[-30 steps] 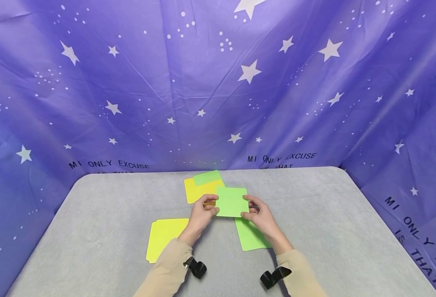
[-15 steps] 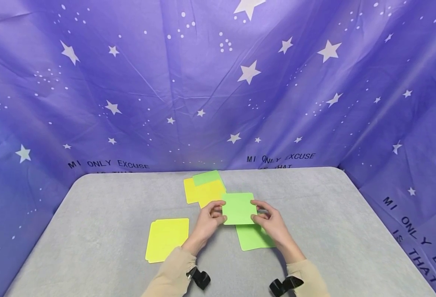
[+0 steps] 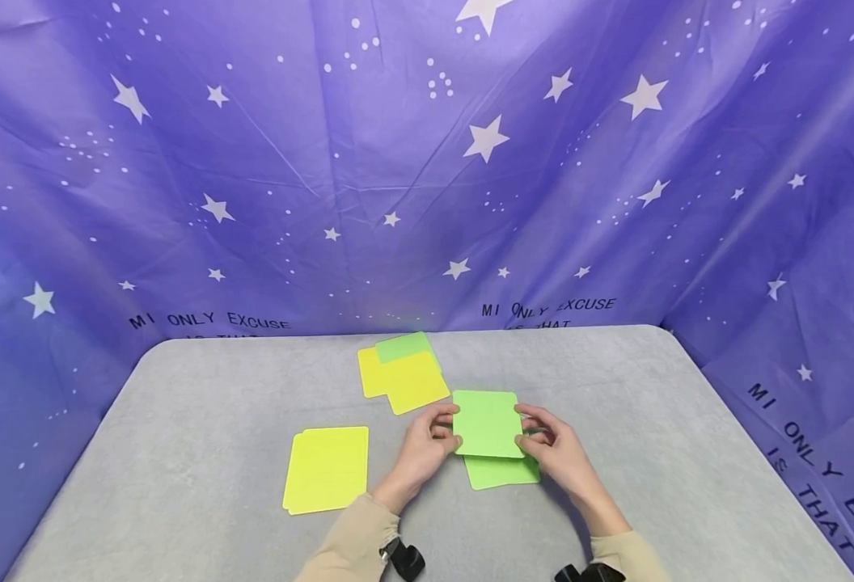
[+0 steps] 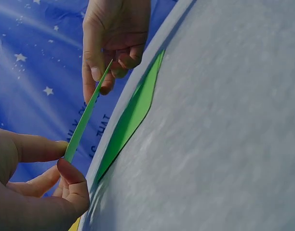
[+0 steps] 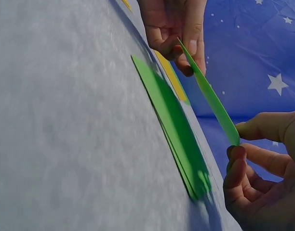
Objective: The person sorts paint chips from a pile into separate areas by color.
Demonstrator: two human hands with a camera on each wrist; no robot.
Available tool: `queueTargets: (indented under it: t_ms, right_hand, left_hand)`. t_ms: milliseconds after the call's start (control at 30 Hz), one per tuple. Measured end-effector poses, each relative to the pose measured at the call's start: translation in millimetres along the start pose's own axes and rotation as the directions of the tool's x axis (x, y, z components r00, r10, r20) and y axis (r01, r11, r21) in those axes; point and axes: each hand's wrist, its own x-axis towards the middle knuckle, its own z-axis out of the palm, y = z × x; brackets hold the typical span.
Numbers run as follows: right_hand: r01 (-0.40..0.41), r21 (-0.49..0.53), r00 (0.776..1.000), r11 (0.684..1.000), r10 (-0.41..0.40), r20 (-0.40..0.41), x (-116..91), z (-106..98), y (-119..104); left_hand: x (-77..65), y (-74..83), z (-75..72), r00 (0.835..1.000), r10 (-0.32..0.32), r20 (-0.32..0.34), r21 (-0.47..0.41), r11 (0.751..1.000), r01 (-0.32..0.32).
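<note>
Between both hands a thin green card (image 3: 487, 424) is held above the table, pinched at its left edge by my left hand (image 3: 427, 444) and at its right edge by my right hand (image 3: 554, 453). Both wrist views show the card (image 4: 82, 122) nearly edge-on, raised off the surface. Beneath and slightly nearer lies a small green stack (image 3: 501, 473), partly covered by the held card in the head view. The right wrist view shows layered edges on that green stack (image 5: 169, 130). Left of my left hand, a yellow stack of cards (image 3: 327, 470) lies slightly uneven.
Toward the back of the grey table (image 3: 216, 420), yellow cards (image 3: 418, 381) overlap a green card (image 3: 403, 347) in a loose pile. A purple star-patterned curtain (image 3: 398, 162) hangs behind the table and along its sides.
Both hands have carried the green card right and nearer, from beside the back pile to over the green stack. More of the back pile's yellow card now shows.
</note>
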Motion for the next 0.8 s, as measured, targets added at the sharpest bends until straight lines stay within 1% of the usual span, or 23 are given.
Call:
queueTargets:
  t_ms: [233,333,433,533,667,733,800]
  right_hand:
    - [-0.028,-0.002,1.000,1.000,0.028,0.007,-7.9,-12.6,6.1]
    - [-0.030,-0.007,1.000,1.000,0.030,0.006,-10.4,-16.6,8.6]
    - [-0.032,-0.020,0.999,0.999,0.032,-0.004,-11.8,-19.3,9.8]
    - [-0.030,-0.062,0.999,0.998,0.029,-0.018,-13.3,-21.6,11.7]
    - [-0.021,-0.142,0.999,0.990,0.016,-0.036,-15.7,-25.4,14.5]
    - [-0.015,-0.166,0.999,0.986,0.008,-0.043,-16.6,-27.8,15.7]
    - [-0.015,-0.173,0.999,0.985,0.006,-0.049,-17.0,-29.8,15.8]
  left_hand:
    - [5.6,-25.6,14.1,1.000,0.018,-0.001,0.049,0.999,-0.018]
    - [5.3,-29.9,17.7,1.000,0.022,0.015,0.049,0.999,-0.023]
    - [3.6,-30.4,19.2,0.999,0.022,0.036,0.069,0.997,-0.025]
    - [1.3,-30.6,18.4,0.998,0.041,0.051,0.138,0.989,-0.048]
    - [-1.8,-32.8,13.1,0.994,0.090,0.057,0.257,0.961,-0.102]
    - [-2.8,-34.0,9.3,0.993,0.105,0.061,0.283,0.952,-0.118]
    - [-3.7,-34.6,4.9,0.991,0.112,0.068,0.286,0.950,-0.127]
